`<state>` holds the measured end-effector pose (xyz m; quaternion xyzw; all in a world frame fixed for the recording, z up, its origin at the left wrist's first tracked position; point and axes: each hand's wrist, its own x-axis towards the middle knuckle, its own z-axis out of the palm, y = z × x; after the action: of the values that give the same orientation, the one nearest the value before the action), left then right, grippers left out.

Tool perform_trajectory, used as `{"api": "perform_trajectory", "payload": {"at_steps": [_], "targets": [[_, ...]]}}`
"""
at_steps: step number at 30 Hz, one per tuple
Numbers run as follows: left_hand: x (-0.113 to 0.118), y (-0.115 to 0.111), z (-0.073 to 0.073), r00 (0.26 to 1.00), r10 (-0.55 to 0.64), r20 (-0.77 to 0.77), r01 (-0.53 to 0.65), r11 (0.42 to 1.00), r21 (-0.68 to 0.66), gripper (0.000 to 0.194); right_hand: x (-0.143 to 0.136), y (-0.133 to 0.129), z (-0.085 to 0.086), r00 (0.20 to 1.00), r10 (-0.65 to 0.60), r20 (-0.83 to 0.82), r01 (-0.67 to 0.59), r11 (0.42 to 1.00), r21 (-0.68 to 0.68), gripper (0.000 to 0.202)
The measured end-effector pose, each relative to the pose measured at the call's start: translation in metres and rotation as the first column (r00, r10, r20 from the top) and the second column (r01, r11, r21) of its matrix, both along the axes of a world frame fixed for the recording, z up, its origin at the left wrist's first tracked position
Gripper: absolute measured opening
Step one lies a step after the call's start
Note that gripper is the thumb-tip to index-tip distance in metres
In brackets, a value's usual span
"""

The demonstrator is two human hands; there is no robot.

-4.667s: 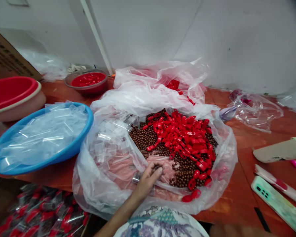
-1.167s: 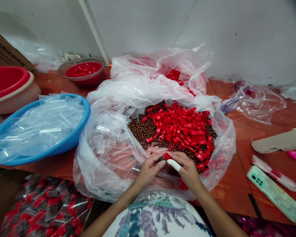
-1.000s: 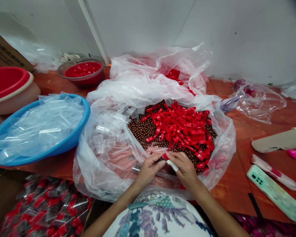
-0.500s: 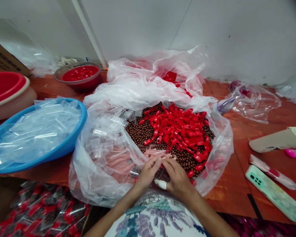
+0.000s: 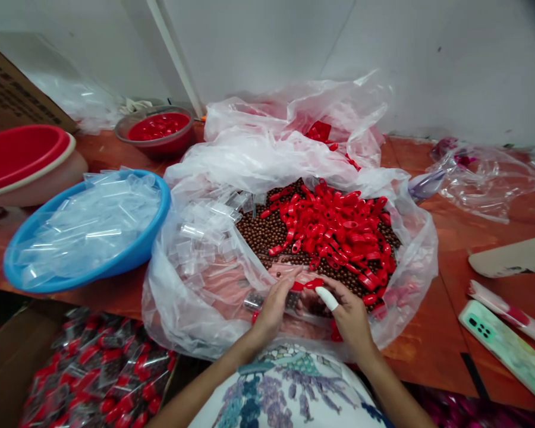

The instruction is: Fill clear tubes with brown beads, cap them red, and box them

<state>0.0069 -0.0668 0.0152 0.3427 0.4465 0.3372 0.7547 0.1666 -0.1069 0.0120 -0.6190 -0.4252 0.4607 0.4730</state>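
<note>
My left hand (image 5: pixel 271 306) is closed around what looks like a clear container with brown balls (image 5: pixel 292 300), mostly hidden by the fingers. My right hand (image 5: pixel 350 309), a white cover on one finger, pinches a red plastic cap (image 5: pixel 313 284) close to the left fingertips. Both hands are over the near side of an open plastic bag (image 5: pixel 182 324). Beyond them, a heap of red caps (image 5: pixel 339 226) rests on loose brown balls (image 5: pixel 261 235). Clear empty containers (image 5: pixel 205 232) lie at the left of the bag. Another clear container (image 5: pixel 252 301) sits beside my left hand.
A blue basin (image 5: pixel 163 223) of clear containers stands left, near stacked basins (image 5: pixel 78 160) and a bowl of red pieces (image 5: pixel 189 131). Below the table edge, a carton (image 5: pixel 18 362) holds filled red-capped containers (image 5: pixel 102 368). A phone (image 5: pixel 508 351) lies at right.
My hands have moved apart from each other, and a red cap now shows between their fingertips. The whole view has shifted, with table items appearing farther right.
</note>
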Motion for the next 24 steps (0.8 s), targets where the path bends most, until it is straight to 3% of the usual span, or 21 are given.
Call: {"api": "perform_trajectory", "payload": {"at_steps": [3, 6, 8, 14, 19, 24], "targets": [[0.002, -0.003, -0.002, 1.0, 0.004, -0.002, -0.004, 0.999, 0.033, 0.055, -0.004, 0.003, 0.003, 0.968, 0.132, 0.213, -0.161, 0.978, 0.129, 0.044], [0.005, -0.006, -0.005, 0.999, 0.051, 0.006, -0.051, 0.998, 0.044, 0.059, -0.009, 0.002, 0.002, 0.82, 0.276, 0.502, -0.416, 0.889, 0.191, 0.069], [0.006, -0.006, -0.006, 0.997, 0.071, 0.0, -0.071, 0.997, 0.039, 0.058, -0.013, 0.0, -0.001, 0.717, 0.276, 0.641, -0.496, 0.847, 0.19, 0.078], [0.006, -0.006, -0.006, 0.99, 0.046, -0.13, -0.029, 0.991, 0.13, 0.048, -0.019, -0.002, -0.007, 0.561, 0.166, 0.811, -0.545, 0.812, 0.21, 0.07], [0.003, -0.01, -0.005, 0.976, 0.045, -0.215, 0.001, 0.978, 0.207, 0.045, -0.019, 0.001, -0.012, 0.533, 0.117, 0.838, -0.591, 0.76, 0.27, 0.061], [-0.009, -0.01, 0.005, 0.982, -0.012, -0.188, 0.065, 0.958, 0.279, 0.046, -0.019, -0.001, -0.002, 0.527, 0.141, 0.838, -0.6, 0.761, 0.249, 0.062]]}}
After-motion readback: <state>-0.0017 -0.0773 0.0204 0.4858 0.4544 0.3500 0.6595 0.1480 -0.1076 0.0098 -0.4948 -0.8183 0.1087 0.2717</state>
